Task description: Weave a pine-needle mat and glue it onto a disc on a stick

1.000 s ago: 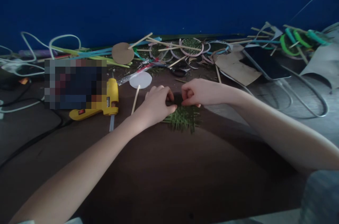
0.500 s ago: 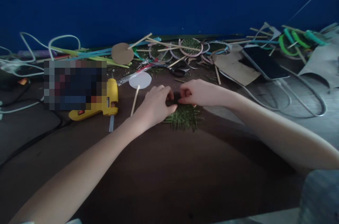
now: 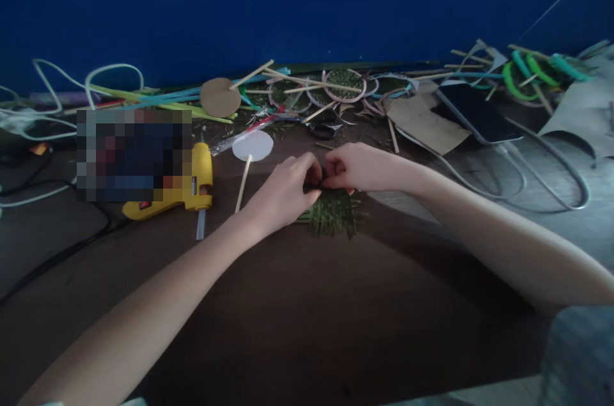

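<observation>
Deep-blue upright panel (image 3: pixel 307 3): it is standing behind everything, filling the top of the view.
Dark brown wooden-looking table (image 3: pixel 336 304): it is spreading below the panel and carrying all the clutter.
Bare left hand (image 3: pixel 290 192): it is resting at the upper left of the weaving, fingers bent, thumb near its edge; whether they are clamping on a strip, I cannot tell.
Bare right hand (image 3: pixel 357 168): it is facing the left one, just beside it, thumb and forefinger bending toward each other at the weaving's far edge; their tips are partly hiding, so I cannot tell whether they are gripping anything.
Yellow glue gun (image 3: pixel 202 179): it is lying left of the left hand, with a clear stick poking from its rear.
Bent brown cardboard piece (image 3: pixel 422 121): it is lying beyond the right forearm.
Black-screened phone (image 3: pixel 480 113): it is lying just right of the cardboard.
Small green mat of woven strips (image 3: pixel 333 214): it is lying on the table under and just nearer than the fingers, loose ends sticking out.
White round disc (image 3: pixel 252 146): it is lying beyond the left wrist, touching a pale thin wooden stick (image 3: pixel 243 183).
</observation>
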Demonstrator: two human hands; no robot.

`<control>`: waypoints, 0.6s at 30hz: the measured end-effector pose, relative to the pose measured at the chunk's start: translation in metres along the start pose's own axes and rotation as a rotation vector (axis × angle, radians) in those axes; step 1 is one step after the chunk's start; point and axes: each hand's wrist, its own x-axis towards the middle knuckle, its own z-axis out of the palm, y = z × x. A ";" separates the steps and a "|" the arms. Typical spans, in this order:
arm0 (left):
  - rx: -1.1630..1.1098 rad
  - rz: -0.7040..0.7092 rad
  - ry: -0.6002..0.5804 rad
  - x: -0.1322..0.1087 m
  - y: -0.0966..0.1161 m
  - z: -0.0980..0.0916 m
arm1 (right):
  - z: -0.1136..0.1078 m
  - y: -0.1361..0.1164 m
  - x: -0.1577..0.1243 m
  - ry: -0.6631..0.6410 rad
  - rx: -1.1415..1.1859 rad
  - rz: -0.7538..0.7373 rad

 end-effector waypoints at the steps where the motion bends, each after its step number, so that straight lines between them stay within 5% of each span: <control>1: -0.011 -0.005 -0.003 0.000 0.000 0.000 | 0.000 0.000 0.000 -0.001 -0.002 0.003; 18: 0.051 -0.005 -0.001 0.000 -0.001 0.000 | 0.000 -0.001 -0.001 0.010 -0.011 -0.005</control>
